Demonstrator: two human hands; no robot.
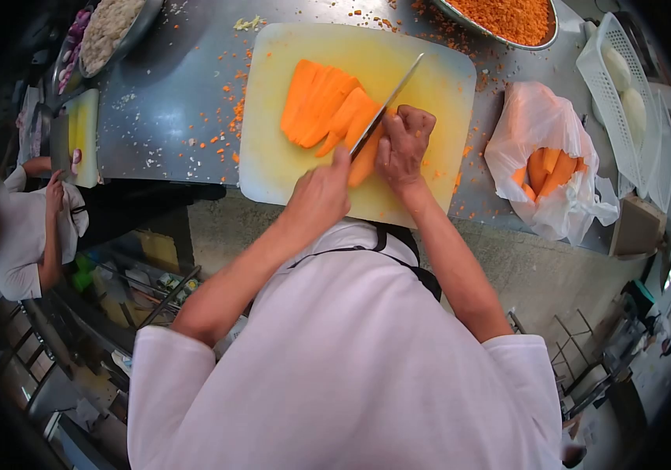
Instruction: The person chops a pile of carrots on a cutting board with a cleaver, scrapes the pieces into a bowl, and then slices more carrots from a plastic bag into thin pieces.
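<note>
My left hand (321,188) is closed around the handle of a kitchen knife (387,106). Its blade points away from me and lies along a peeled carrot (363,166). Fingers curled, my right hand (405,146) presses the same carrot against the cutting board (273,168), just right of the blade. Left of the knife, carrot slices (316,102) lie overlapped in a row on the yellow-stained board. The knife handle is mostly hidden by my left hand.
A bag of carrots (548,172) sits right of the board, near a white basket (621,86). A bowl of chopped carrot (508,16) stands at the back, another bowl (116,31) far left. Orange crumbs dot the metal table (171,102). A co-worker (38,215) is at a board on the left.
</note>
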